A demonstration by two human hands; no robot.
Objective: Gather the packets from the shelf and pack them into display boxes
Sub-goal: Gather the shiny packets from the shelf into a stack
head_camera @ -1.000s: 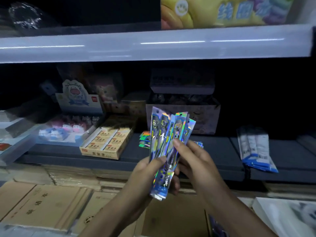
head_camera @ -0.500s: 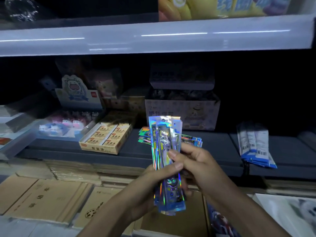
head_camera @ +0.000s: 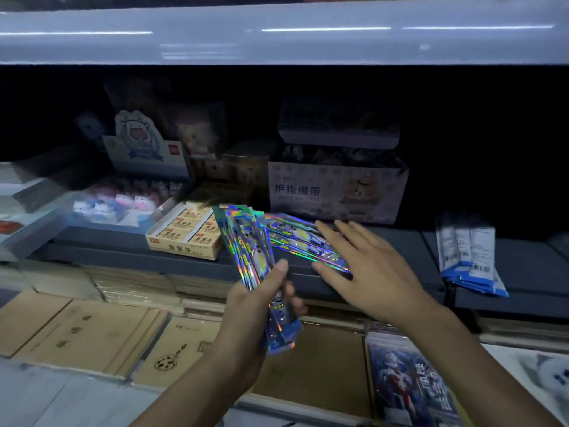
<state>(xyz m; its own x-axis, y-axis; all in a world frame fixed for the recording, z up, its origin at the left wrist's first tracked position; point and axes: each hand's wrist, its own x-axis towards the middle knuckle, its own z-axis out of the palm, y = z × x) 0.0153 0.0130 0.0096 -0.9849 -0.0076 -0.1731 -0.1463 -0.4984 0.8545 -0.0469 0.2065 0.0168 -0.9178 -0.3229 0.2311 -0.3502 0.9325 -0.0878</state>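
My left hand grips a bundle of long holographic packets, held upright in front of the dark shelf. More holographic packets lie flat on that shelf to the right of the bundle. Over them hovers my right hand, fingers straight and spread, holding nothing; whether it touches them I cannot tell. A printed display box with small dark items stands behind the loose packets.
A yellow eraser box sits left of the packets, with a cow-figure display farther left. White-and-blue sachets lie at the shelf's right. Brown notebooks and a hero card pack lie below.
My right hand has let go of the bundle and moved right, over the loose packets on the shelf. The left hand alone holds the bundle now.
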